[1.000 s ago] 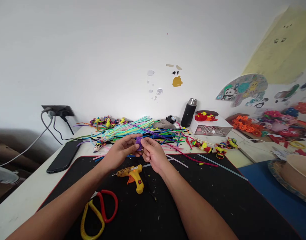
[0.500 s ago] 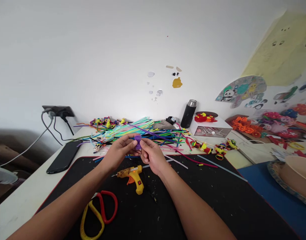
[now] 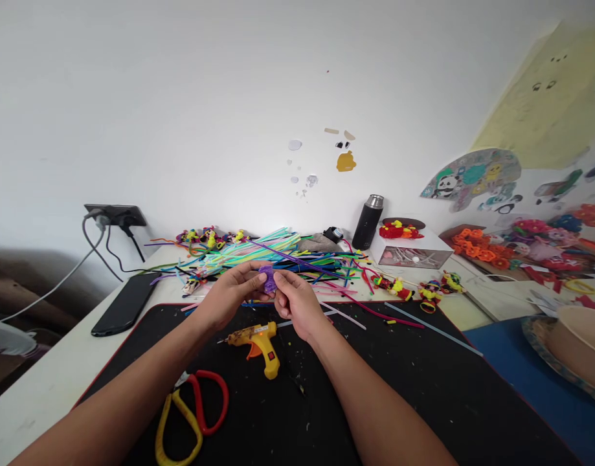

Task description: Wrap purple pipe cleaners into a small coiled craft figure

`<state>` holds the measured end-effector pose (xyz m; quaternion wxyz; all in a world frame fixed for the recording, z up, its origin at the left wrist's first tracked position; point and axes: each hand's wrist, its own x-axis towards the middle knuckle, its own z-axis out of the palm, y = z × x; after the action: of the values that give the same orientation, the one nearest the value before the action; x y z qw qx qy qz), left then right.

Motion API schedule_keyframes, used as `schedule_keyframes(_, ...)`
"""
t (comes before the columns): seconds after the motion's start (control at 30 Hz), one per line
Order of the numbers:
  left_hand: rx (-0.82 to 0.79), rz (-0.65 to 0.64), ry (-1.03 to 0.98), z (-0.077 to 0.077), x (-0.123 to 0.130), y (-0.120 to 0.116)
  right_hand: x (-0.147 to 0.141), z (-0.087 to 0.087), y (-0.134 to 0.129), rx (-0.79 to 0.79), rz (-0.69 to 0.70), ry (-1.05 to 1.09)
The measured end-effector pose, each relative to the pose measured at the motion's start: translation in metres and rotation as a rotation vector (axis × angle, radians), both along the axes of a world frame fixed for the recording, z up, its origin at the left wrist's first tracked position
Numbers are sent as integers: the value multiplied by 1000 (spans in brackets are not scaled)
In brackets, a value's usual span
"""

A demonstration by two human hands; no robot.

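Between both hands is a small purple fuzzy piece (image 3: 269, 279), apparently coiled pipe cleaner, raised above the far edge of the black mat (image 3: 399, 382). My left hand (image 3: 235, 292) pinches its left side between thumb and fingers. From the right, my right hand (image 3: 297, 299) grips it with the thumb on top; the fingers beneath are partly hidden. Just below the hands a yellow glue gun (image 3: 261, 343) lies on the mat, nozzle to the left. Scissors (image 3: 193, 414) with one yellow and one red handle lie nearer me, partly behind my left forearm.
A heap of coloured pipe cleaners (image 3: 258, 254) spreads behind the hands. Small pipe-cleaner figures (image 3: 429, 294) stand at right. A black flask (image 3: 368, 223) and a white box (image 3: 414, 251) are by the wall. A phone (image 3: 125, 304) lies left, below a power socket (image 3: 116, 215). A bowl (image 3: 583, 336) sits far right.
The purple piece has turned slightly in my fingers and shows a rounder face. Both hands stay in nearly the same place. The whole view has shifted very slightly.
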<state>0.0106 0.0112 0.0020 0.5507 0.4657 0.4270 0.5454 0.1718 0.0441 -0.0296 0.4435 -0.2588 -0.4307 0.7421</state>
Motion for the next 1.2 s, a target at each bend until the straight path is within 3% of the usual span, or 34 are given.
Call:
schedule_keyframes(0.2, 31, 122, -120, 0, -3, 2, 0, -2, 1, -23, -9, 30)
schedule_keyframes(1.2, -3, 150, -171, -6, 4, 2, -4, -3, -1, 16, 36, 43)
